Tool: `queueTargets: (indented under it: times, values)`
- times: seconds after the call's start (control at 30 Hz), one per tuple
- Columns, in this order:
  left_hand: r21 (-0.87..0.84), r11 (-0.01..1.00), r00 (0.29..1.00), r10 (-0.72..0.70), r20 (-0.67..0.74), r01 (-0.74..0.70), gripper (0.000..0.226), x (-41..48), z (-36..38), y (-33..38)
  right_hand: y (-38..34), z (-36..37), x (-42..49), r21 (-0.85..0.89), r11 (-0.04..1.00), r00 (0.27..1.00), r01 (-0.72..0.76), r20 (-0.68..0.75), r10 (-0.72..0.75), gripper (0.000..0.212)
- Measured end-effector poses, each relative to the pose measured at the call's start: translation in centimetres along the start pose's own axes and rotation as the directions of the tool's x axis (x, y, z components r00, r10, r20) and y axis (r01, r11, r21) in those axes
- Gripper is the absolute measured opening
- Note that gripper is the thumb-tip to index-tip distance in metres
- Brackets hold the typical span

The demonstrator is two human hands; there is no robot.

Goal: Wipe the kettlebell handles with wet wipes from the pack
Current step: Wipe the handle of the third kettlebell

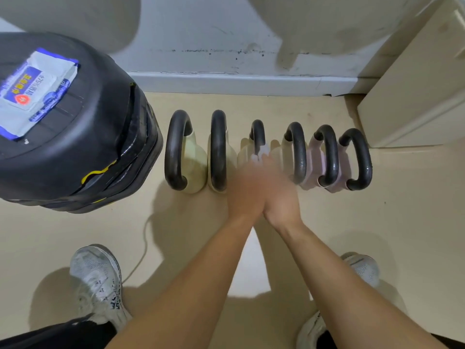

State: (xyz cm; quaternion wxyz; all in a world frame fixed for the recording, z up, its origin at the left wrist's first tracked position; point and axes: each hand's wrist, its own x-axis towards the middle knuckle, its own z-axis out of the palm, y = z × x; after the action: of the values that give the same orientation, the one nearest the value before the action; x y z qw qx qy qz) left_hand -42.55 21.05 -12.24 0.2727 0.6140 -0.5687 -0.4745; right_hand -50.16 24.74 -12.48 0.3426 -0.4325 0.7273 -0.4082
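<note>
Several kettlebells stand in a row on the floor by the wall, with black handles over cream or pale pink bodies. Both my hands meet at the third handle [257, 133] and are motion-blurred. My right hand [279, 192] reaches onto a white wet wipe [261, 152] wrapped on that handle's near side. My left hand [245, 192] lies pressed against it, and its fingers are too blurred to read. The blue and white wipe pack [35, 91] lies on top of a big black weight [100, 137] at the left.
A cream cabinet [415, 96] stands at the right, close to the last kettlebell [359, 159]. The grey skirting board [239, 83] runs behind the row. My white shoes [98, 280] are on the beige floor, and a thin cable [143, 250] lies beside the left one.
</note>
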Motion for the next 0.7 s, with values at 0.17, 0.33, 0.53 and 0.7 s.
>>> queueTargets:
  times: [0.17,0.33,0.53,0.7]
  values:
    - [0.049,0.997,0.998,-0.062,-0.003,0.062,0.037,2.3,1.0,0.1,2.1,0.2,0.6,-0.192,0.977,0.991,0.09,0.119,-0.067,0.055]
    - [0.211,0.974,0.996,-0.083,0.007,0.08,0.041,6.6,1.3,2.5,1.0,-0.4,4.7,-0.124,0.987,0.975,0.101,0.212,-0.073,0.06]
    - [0.193,0.977,0.992,-0.104,0.065,0.09,0.042,7.6,0.9,2.8,0.7,-0.7,4.9,-0.221,0.969,0.963,0.11,0.266,-0.049,0.068]
    - [0.107,0.993,0.993,-0.062,0.1,0.051,0.037,1.9,0.2,-0.4,2.2,-0.5,-0.2,-0.205,0.977,0.963,0.057,0.27,0.001,0.077]
